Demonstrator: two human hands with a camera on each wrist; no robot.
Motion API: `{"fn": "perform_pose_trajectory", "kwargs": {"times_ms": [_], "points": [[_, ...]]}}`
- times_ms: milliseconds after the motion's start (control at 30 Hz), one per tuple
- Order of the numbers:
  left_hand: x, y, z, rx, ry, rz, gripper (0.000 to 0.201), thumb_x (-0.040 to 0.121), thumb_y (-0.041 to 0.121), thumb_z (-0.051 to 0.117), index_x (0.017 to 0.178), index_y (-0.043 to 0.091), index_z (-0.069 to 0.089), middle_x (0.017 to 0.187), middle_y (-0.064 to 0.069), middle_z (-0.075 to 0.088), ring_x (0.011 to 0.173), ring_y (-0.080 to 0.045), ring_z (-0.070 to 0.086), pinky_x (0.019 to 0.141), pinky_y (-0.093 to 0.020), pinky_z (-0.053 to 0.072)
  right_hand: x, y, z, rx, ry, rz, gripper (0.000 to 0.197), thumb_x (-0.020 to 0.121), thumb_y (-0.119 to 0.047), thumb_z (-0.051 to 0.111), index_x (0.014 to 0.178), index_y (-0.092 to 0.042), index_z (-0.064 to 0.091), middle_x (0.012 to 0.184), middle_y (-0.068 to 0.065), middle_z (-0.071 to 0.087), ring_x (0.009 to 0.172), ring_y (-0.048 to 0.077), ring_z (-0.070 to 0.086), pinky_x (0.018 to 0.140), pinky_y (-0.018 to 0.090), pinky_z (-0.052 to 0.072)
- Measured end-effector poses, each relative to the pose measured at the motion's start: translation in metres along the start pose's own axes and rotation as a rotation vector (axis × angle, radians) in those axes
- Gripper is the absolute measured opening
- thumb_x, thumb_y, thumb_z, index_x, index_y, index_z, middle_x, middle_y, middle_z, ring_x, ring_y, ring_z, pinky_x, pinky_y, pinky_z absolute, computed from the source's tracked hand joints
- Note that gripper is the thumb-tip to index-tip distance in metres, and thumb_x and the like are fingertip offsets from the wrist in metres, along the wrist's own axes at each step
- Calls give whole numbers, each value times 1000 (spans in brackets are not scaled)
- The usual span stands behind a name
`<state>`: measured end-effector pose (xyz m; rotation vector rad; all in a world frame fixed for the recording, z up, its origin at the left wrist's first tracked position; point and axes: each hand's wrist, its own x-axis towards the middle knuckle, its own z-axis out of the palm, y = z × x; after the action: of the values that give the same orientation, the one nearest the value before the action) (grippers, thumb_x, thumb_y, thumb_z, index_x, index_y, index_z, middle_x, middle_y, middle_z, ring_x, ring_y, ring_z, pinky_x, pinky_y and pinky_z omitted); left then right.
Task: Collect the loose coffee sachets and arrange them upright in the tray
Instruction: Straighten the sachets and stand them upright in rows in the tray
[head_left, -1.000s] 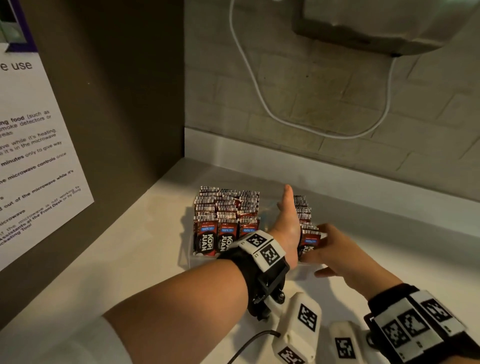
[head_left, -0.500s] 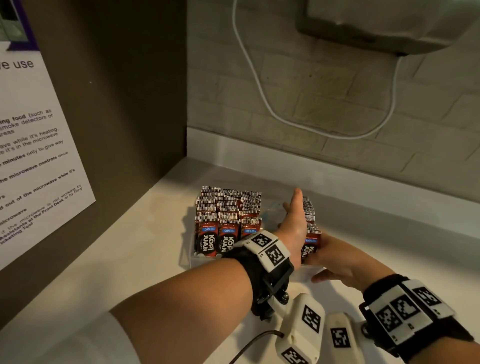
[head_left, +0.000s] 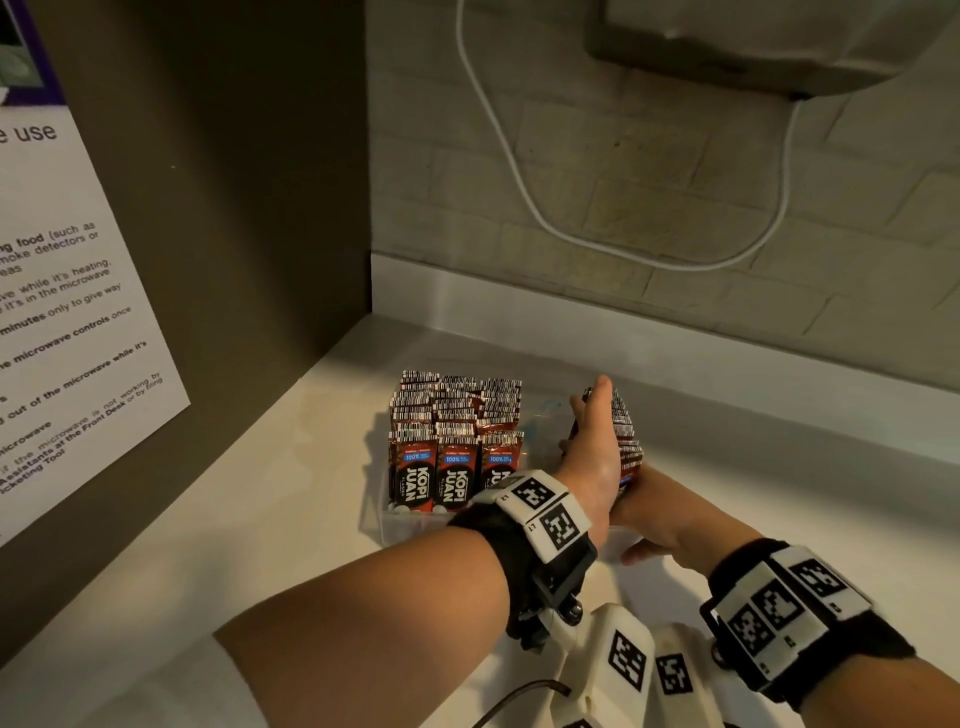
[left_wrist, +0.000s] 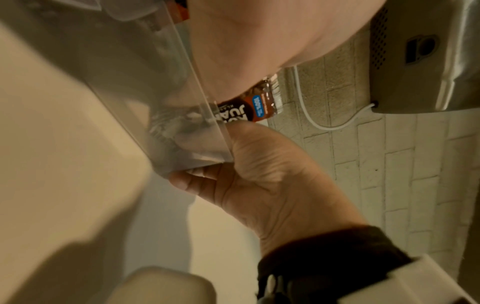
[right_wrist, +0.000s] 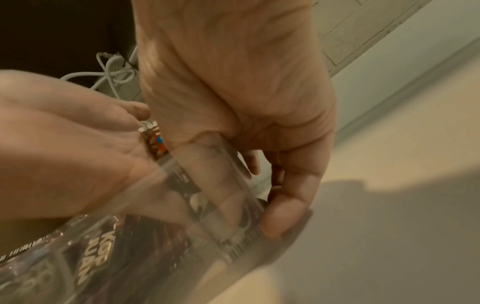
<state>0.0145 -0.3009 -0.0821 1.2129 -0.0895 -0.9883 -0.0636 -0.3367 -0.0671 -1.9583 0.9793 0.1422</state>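
Observation:
A clear plastic tray (head_left: 410, 525) on the white counter holds upright red-brown coffee sachets (head_left: 452, 431) in packed rows on its left. Another row of sachets (head_left: 626, 436) stands at the tray's right side. My left hand (head_left: 592, 441) lies flat along that row's left side with its fingers straight. My right hand (head_left: 654, 519) is at the tray's front right corner, partly under the left wrist. In the right wrist view the right hand (right_wrist: 233, 82) has its thumb outside the clear wall (right_wrist: 207, 205) and its fingers inside, by the front sachet (right_wrist: 155, 144).
A dark panel with a printed notice (head_left: 62, 312) closes off the left. A metal wall unit (head_left: 753, 41) hangs above, with a white cable (head_left: 519, 182) looping down the tiled wall. A bare counter (head_left: 260, 493) lies left of the tray.
My left hand has shifted a little to the right with the row. My right hand has dropped from the front sachet to the tray's front corner, further under the left wrist.

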Motion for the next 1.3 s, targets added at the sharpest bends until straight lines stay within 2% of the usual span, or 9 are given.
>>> {"fn": "perform_pose_trajectory", "kwargs": {"times_ms": [133, 267, 367, 633, 1000, 1100, 1167, 1233, 1300], "points": [[1, 2, 5, 16, 44, 11, 127, 30, 99, 41, 143, 41, 38, 154, -7, 35, 142, -27, 31, 114, -53, 25, 0, 1, 0, 21, -22, 1, 61, 79, -5, 71, 131, -24, 44, 110, 1, 61, 91, 18, 60, 55, 30, 58], [17, -3, 9, -64, 52, -51, 134, 22, 103, 45, 141, 43, 41, 155, -7, 33, 143, -28, 31, 113, -55, 26, -3, 1, -5, 27, -76, 22, 64, 78, -11, 76, 131, -24, 43, 110, 3, 62, 96, 21, 62, 58, 30, 57], [36, -11, 9, -53, 60, -82, 137, 17, 105, 43, 140, 45, 41, 155, -3, 35, 143, -26, 30, 113, -54, 25, -6, -3, -11, 0, -106, 40, 74, 65, -23, 83, 128, -23, 45, 113, 9, 62, 99, 29, 63, 61, 29, 55], [49, -13, 6, 13, 54, -127, 145, 7, 105, 41, 140, 48, 39, 155, -3, 35, 143, -27, 31, 112, -55, 26, -11, -8, -19, 44, -122, 10, 76, 75, -4, 76, 131, -35, 36, 115, 0, 59, 103, 22, 56, 77, 37, 53], [75, -29, 9, 90, 92, -121, 149, 3, 104, 37, 141, 48, 38, 154, -5, 36, 140, -32, 37, 108, -57, 31, -12, -16, -21, 36, -140, 23, 74, 66, -2, 78, 127, -26, 42, 115, 21, 64, 84, 24, 59, 65, 35, 54], [68, -21, 4, 113, 76, -119, 142, 12, 105, 43, 140, 44, 41, 151, -8, 41, 135, -34, 44, 106, -59, 35, -14, -15, -21, 33, -121, 18, 71, 72, 2, 74, 128, -27, 40, 110, 15, 66, 84, 24, 60, 69, 39, 53], [25, 5, -2, 130, 13, -125, 132, 29, 98, 50, 144, 36, 39, 146, -10, 47, 125, -34, 54, 101, -54, 43, -16, -16, -23, 37, -101, 5, 79, 73, 3, 73, 133, -31, 34, 103, 10, 66, 84, 23, 60, 70, 39, 52], [-40, 43, -8, 149, -52, -78, 106, 59, 83, 54, 145, 24, 40, 137, -4, 54, 114, -25, 60, 85, -34, 52, -22, -18, -28, 44, -76, -23, 98, 72, 1, 75, 143, -38, 20, 105, 7, 64, 88, 24, 59, 69, 36, 50], [-74, 65, -19, 195, -25, 47, 61, 89, 59, 49, 136, 20, 48, 123, 3, 52, 110, -14, 54, 77, -24, 44, -30, -24, -34, 68, 16, -82, 109, 71, -7, 80, 149, -38, 10, 118, 7, 58, 98, 24, 57, 68, 31, 46]]}}
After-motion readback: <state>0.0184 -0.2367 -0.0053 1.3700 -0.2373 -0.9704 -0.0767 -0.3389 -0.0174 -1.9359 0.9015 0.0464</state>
